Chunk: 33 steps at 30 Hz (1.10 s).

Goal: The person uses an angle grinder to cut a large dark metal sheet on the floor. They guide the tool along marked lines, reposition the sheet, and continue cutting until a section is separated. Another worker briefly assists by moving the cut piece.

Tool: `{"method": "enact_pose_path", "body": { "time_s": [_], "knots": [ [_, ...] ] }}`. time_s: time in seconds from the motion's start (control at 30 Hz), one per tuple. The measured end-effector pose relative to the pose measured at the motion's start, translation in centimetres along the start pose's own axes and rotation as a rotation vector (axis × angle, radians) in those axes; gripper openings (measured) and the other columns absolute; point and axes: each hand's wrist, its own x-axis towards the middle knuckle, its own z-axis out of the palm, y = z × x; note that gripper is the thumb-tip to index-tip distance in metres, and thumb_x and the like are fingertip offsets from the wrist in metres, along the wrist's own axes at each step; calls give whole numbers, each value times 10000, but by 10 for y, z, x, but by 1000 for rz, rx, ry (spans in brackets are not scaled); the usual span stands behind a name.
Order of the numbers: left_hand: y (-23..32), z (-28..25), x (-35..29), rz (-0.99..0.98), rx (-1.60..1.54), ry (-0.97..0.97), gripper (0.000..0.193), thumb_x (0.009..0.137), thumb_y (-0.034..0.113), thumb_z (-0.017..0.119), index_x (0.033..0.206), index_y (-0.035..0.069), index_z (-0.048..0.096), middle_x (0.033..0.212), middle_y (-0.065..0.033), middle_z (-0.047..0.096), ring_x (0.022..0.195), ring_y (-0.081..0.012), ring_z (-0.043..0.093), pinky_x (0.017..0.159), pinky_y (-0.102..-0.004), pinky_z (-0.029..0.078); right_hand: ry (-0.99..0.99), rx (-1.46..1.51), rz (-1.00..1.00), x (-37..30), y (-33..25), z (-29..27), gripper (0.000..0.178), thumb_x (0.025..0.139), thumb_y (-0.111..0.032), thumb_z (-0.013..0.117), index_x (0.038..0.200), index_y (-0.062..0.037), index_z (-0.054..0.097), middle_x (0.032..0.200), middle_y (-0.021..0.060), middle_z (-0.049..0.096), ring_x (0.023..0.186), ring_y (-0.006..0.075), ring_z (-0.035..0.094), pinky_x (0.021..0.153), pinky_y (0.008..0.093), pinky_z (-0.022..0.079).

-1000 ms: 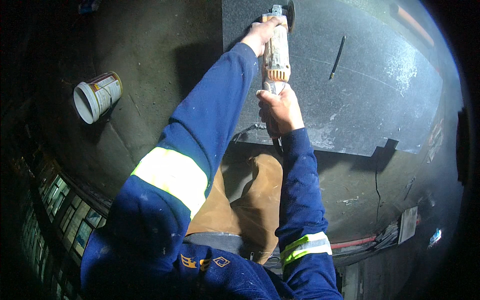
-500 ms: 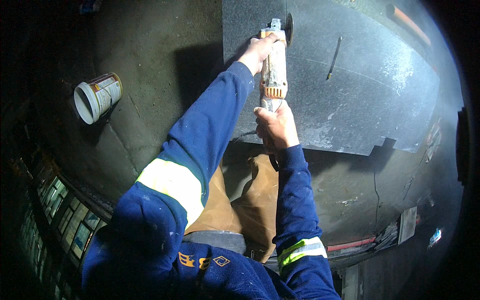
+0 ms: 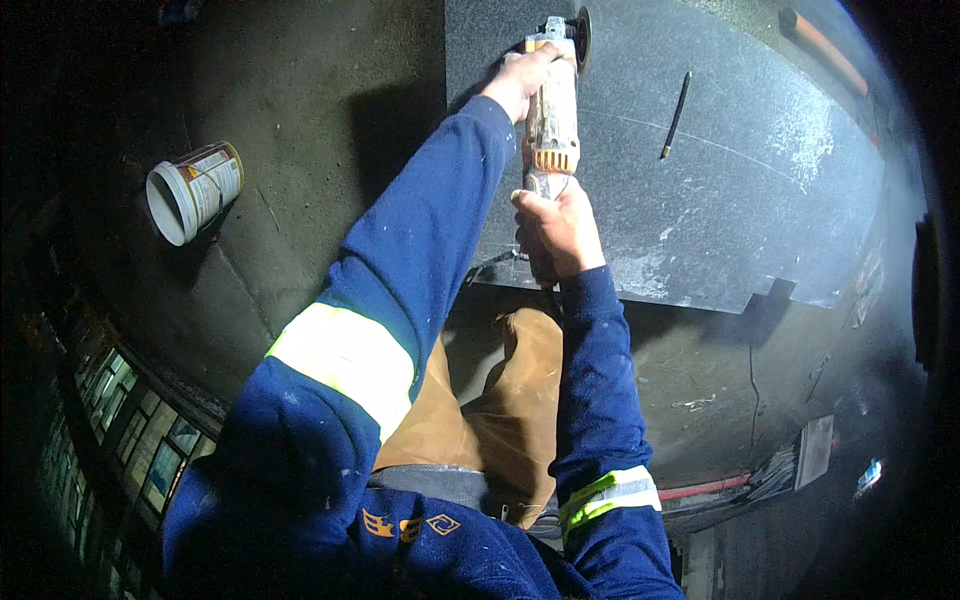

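An angle grinder, dusty white with orange parts, lies lengthwise over a dark grey slab. My left hand is closed round its front body, close to the head. Farther back, my right hand wraps round the rear handle. The round disc stands on edge at the right of the grinder's head, its lower rim at the slab's surface. Whether it is spinning I cannot tell. A thin dark pencil-like stick rests on the slab to the right, across a faint pale curved line.
On the concrete floor at the left, a white bucket lies on its side. An orange pipe is beyond the slab at the far right. White dust coats the slab's right part. A small grey board lies at the lower right.
Both my hands and the grinder have moved a little forward, away from me, with the disc farther along the slab. My grip looks the same.
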Motion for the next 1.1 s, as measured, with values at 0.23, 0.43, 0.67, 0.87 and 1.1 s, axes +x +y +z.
{"method": "enact_pose_path", "body": {
  "time_s": [0.23, 0.43, 0.67, 0.87, 1.1],
  "knots": [
    [2, 6, 6, -13, 50, 77, 363, 890, 362, 761, 974, 11, 720, 843, -111, 742, 667, -221, 732, 647, -406, 623, 18, -83, 25, 9, -5, -7, 368, 844, -110, 767, 1055, -30, 477, 713, 64, 593, 533, 165, 605, 437, 343, 507],
    [-11, -1, -19, -60, 37, 44, 386, 849, 370, 793, 961, 11, 711, 837, -104, 730, 651, -206, 718, 630, -387, 620, 4, -25, 60, -20, 5, -1, 415, 832, -117, 771, 1099, -10, 473, 744, 76, 607, 532, 170, 597, 463, 346, 524],
    [-12, 5, -44, -80, -21, 79, 341, 848, 323, 802, 938, 8, 709, 805, -88, 720, 627, -194, 705, 589, -376, 608, 57, -52, 23, -32, 17, 3, 338, 846, -99, 748, 1064, -31, 499, 778, 59, 596, 589, 148, 598, 492, 332, 522],
    [-7, -1, -28, -41, 26, 51, 364, 868, 357, 789, 964, 16, 707, 816, -73, 718, 643, -184, 706, 613, -377, 614, 16, 1, 84, -24, 1, 4, 376, 837, -88, 759, 1086, -31, 483, 821, 67, 603, 613, 142, 596, 496, 330, 522],
    [-5, 1, -3, -25, 38, 50, 364, 879, 359, 778, 983, 17, 710, 822, -81, 723, 657, -195, 717, 627, -386, 623, 11, -12, 36, -2, 1, -2, 348, 844, -71, 743, 1065, -34, 477, 744, 65, 596, 545, 158, 590, 471, 334, 515]
  ]
}}
